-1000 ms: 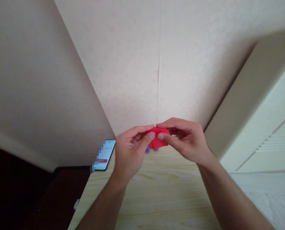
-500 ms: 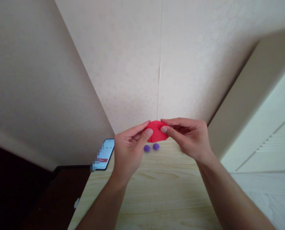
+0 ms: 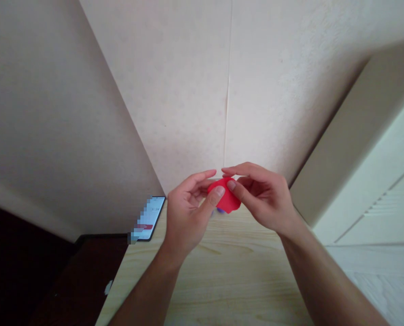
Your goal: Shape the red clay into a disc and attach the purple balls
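Note:
Between my two hands is a thin, flattened red piece (image 3: 229, 203) that looks like soft modelling clay, its lower edge uneven. My left hand (image 3: 187, 216) grips its left side, with the thumb pressed on the front and the index finger stretched out above. From the other side my right hand (image 3: 268, 197) pinches the upper right part, thumb in front, index finger raised over the top edge. A purple ball (image 3: 221, 210) on the table shows just below the red piece, mostly covered by it. A second purple ball is almost wholly hidden by my left thumb.
The wood-grain table (image 3: 229, 271) stretches under my forearms and meets a papered wall (image 3: 181, 104) behind. A lit phone (image 3: 150, 219) rests at the table's left edge. On the right stands a pale cabinet (image 3: 368, 181).
The red piece has moved slightly down, turned and folded smaller, and now covers most of the purple balls. Both index fingers have lifted off its top edge, and my hands are closer together.

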The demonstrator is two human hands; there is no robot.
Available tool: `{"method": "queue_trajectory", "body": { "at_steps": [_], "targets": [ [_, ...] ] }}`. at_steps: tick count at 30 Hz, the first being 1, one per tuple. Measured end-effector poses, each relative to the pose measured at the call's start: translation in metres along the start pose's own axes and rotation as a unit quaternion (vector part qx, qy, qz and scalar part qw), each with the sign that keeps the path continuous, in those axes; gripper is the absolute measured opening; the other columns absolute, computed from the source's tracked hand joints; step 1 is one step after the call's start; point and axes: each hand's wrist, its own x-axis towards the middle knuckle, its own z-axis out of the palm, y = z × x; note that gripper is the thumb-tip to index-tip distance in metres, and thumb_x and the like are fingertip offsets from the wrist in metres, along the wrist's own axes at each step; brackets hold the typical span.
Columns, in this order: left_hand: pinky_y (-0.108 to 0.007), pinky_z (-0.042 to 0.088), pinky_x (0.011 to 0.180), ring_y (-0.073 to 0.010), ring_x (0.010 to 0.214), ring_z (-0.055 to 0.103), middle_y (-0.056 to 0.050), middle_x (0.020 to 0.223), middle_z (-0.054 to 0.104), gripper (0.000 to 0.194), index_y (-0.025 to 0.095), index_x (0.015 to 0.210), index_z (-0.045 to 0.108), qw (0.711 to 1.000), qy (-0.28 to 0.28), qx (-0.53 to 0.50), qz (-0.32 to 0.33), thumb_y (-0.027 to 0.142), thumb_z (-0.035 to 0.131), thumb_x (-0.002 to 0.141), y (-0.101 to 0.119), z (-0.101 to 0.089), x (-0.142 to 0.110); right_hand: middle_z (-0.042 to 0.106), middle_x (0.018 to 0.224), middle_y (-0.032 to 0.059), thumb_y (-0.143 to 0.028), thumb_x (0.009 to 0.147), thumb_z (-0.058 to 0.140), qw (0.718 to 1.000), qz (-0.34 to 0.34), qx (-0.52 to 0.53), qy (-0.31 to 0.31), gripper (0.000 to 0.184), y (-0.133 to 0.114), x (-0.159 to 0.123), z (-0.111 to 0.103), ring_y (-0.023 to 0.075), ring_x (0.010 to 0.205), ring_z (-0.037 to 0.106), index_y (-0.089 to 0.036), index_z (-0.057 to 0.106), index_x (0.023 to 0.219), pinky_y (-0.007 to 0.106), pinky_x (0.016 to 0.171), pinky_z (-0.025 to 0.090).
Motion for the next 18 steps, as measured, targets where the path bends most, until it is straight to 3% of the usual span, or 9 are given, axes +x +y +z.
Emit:
{"method": "queue_trajectory", "body": {
  "at_steps": [5, 11, 18],
  "targets": [
    [-0.028, 0.064, 0.071, -0.0198, 0.079, 0.077, -0.009, 0.092, 0.081, 0.029, 0.016, 0.103, 0.078, 1.0, 0.027, 0.01, -0.002, 0.033, 0.081, 0.079, 0.001, 0.0003, 0.0002, 0.074, 0.091, 0.0052, -0.02, 0.093, 0.069, 0.999, -0.024, -0.01, -0.039, 0.017, -0.0028, 0.0023, -0.0027, 0.0146, 0.077, 0.068, -0.023, 0.078, 0.107, 0.026, 0.063, 0.056],
    [-0.03, 0.064, 0.076, -0.0222, 0.088, 0.078, -0.01, 0.101, 0.081, 0.037, 0.018, 0.108, 0.078, 1.0, 0.018, -0.003, 0.007, 0.034, 0.084, 0.076, 0.001, 0.0, 0.0013, 0.074, 0.09, 0.0042, -0.018, 0.09, 0.072, 0.999, -0.033, -0.008, 0.039, 0.017, -0.0017, 0.0013, 0.0022, 0.0138, 0.074, 0.067, -0.024, 0.079, 0.104, 0.025, 0.059, 0.056],
    [-0.027, 0.064, 0.072, -0.0199, 0.082, 0.077, -0.006, 0.092, 0.082, 0.023, 0.021, 0.099, 0.082, 0.999, 0.015, 0.029, 0.017, 0.031, 0.083, 0.079, 0.0002, -0.004, -0.0003, 0.072, 0.091, 0.0048, -0.018, 0.092, 0.069, 0.998, -0.042, -0.018, -0.042, 0.022, -0.0025, 0.0006, -0.0045, 0.0133, 0.075, 0.067, -0.024, 0.078, 0.112, 0.023, 0.06, 0.056]
  ]
}}
